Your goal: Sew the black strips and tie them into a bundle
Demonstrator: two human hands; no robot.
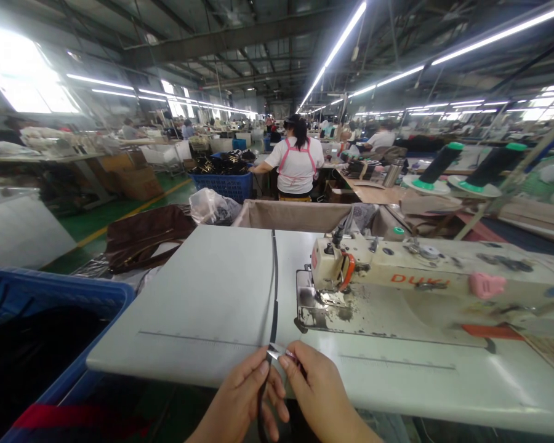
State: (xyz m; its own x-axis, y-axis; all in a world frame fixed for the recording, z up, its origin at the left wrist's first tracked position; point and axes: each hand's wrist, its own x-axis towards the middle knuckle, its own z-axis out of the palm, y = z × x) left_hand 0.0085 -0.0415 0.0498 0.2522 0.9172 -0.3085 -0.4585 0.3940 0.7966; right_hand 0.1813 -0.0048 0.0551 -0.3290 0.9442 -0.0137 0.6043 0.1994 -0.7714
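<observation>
Orange lettering [420, 280], apparently "DUKI", stands on the pale sewing machine [410, 304].

With my left hand [244, 389] I hold a thin black strap [274, 321], which lies lengthwise across the white table [212, 283]. My right hand [317, 384] holds a small pointed metal tool [274, 353], its tip close beside the strap. On the right stands a sewing machine [425, 277]; on the left is a blue basket [120, 298] with dark material. Ahead, one person [299, 163] sits, back turned to me.
</observation>
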